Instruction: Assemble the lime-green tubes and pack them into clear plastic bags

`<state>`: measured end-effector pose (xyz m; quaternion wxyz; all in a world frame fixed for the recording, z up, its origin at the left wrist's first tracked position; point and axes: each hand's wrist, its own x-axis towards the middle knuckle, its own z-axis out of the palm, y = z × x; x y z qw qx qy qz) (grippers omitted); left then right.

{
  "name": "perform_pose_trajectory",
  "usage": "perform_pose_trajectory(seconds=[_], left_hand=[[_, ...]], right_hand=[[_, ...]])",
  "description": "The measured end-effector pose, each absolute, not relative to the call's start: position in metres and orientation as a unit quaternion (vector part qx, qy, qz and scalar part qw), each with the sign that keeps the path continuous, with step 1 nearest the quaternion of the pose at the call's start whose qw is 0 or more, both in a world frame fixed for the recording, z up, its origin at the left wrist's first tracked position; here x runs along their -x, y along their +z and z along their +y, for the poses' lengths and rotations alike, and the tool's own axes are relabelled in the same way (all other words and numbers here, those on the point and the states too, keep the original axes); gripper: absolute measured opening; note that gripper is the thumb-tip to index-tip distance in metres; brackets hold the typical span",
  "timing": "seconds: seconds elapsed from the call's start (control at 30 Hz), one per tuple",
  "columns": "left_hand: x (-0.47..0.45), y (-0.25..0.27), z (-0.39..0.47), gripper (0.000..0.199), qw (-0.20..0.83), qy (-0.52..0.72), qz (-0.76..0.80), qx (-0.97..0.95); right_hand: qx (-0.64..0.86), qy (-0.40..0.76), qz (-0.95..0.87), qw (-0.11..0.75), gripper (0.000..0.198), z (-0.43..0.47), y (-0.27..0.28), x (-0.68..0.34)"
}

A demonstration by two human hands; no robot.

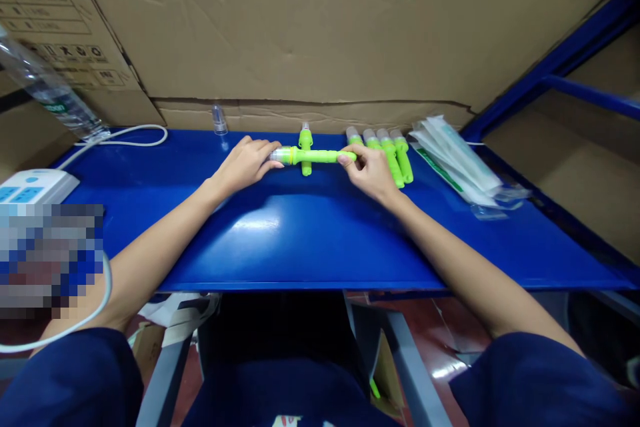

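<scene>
A bright green stick with a clear end is held level above the tabletop. My left hand is closed around its clear end, beside a thin yellow ring. At the opposite end, my right hand pinches the green tip between thumb and fingers. Behind the held stick lies a second green stick, its clear end pointing toward the cardboard and its middle partly covered. Just beyond my right hand, several similar green sticks lie side by side. A small clear cap stands upright at the back, left of centre.
A blue tabletop runs up against a cardboard wall. Plastic-wrapped packets lie at right, near a blue metal frame. On the left are a plastic bottle, a white power strip and its cable.
</scene>
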<state>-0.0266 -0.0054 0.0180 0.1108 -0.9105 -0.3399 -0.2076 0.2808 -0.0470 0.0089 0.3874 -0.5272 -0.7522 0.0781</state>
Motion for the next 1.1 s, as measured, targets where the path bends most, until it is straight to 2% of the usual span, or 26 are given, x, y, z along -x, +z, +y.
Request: perform_pose_trajectory(seconds=[0.1,0.3,0.4,0.47,0.67,0.97,1.1], left_hand=[[0.027,0.018,-0.006,0.050,0.153,-0.209,-0.329,0.908],[0.030,0.021,-0.004,0.049,0.195,-0.231,-0.295,0.906],[0.029,0.023,-0.005,0.052,0.208,-0.240,-0.293,0.902],[0.028,0.023,-0.005,0.054,0.208,-0.240,-0.302,0.899],[0.026,0.022,-0.004,0.056,0.180,-0.238,-0.333,0.894],[0.027,0.025,-0.009,0.042,0.150,-0.240,-0.329,0.901],[0.026,0.025,-0.010,0.044,0.142,-0.252,-0.320,0.902]], right_hand=[[0.525,0.135,-0.752,0.374,0.056,-0.047,0.010,-0.278],[0.499,0.270,-0.755,0.330,0.076,-0.045,0.011,-0.279],[0.496,0.306,-0.748,0.319,0.079,-0.043,0.011,-0.282],[0.500,0.273,-0.758,0.318,0.076,-0.041,0.011,-0.282],[0.493,0.035,-0.805,0.327,0.054,-0.042,0.008,-0.274],[0.466,0.012,-0.852,0.239,0.034,-0.053,0.005,-0.264],[0.482,0.014,-0.847,0.225,0.036,-0.056,0.010,-0.264]])
